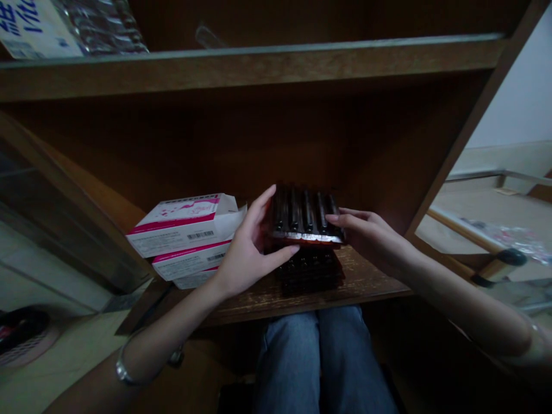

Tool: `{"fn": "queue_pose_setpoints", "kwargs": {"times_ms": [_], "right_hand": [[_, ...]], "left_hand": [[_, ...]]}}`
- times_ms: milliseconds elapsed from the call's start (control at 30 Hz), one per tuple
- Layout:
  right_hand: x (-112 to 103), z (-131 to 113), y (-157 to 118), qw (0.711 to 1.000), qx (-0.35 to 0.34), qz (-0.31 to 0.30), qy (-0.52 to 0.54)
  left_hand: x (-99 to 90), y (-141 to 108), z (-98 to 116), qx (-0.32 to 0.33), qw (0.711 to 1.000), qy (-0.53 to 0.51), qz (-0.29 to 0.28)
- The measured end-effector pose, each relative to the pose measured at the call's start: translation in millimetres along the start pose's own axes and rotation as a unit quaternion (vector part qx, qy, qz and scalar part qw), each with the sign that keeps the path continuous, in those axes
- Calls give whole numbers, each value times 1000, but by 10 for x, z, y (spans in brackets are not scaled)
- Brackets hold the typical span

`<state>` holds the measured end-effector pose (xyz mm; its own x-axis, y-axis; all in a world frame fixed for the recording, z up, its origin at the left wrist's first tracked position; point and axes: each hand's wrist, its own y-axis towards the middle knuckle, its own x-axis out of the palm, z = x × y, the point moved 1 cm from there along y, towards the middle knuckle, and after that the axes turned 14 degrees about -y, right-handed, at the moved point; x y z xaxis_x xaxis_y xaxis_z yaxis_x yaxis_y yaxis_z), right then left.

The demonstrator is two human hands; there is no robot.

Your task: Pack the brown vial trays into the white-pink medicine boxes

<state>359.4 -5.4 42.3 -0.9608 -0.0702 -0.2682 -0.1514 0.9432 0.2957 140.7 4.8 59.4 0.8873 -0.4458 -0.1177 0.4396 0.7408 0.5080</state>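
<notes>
Between my two hands is a dark brown ribbed pack (307, 215) with a silvery front edge. My left hand (250, 244) grips its left side, thumb along the front. My right hand (366, 230) holds the right side, with fingertips on its top. Directly below, a stack of similar dark packs (310, 275) lies on the wooden shelf board (366, 279). To the left, white and pink boxes (185, 227) are piled up, and the top one has its end flap open toward my left hand.
An upper shelf edge (259, 69) crosses above my hands and bears a white carton (38, 29) at the left. A wooden side panel (466, 132) stands at the right. My knees (319, 362) are below the board. A basket (26, 339) sits at the lower left.
</notes>
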Motion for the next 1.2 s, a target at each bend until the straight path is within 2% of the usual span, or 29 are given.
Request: {"fn": "queue_pose_setpoints", "kwargs": {"times_ms": [100,233,300,400,567,733,900,1033,1133,1200], "right_hand": [[-6,-196,91,997,24,-11,68],[10,-418,161,996,-25,-7,88],[14,-455,171,996,-36,-5,88],[9,-414,183,997,-31,-6,76],[8,-324,201,996,-14,-28,80],[-8,-352,190,996,20,-19,84],[-73,-387,186,994,72,12,86],[-71,-418,172,986,111,32,124],[-25,-424,153,977,126,7,171],[2,-416,143,966,140,-20,214]], "left_hand": [[-19,85,67,31,999,4,-6],[35,124,104,79,993,30,85],[67,114,112,91,989,56,102],[66,101,122,75,991,72,84],[-39,86,163,53,993,80,63],[-138,45,197,30,992,118,-1],[-230,63,180,85,977,193,10],[-230,78,190,110,972,206,18],[-194,66,241,130,968,210,47],[-170,52,268,141,962,233,35]]}}
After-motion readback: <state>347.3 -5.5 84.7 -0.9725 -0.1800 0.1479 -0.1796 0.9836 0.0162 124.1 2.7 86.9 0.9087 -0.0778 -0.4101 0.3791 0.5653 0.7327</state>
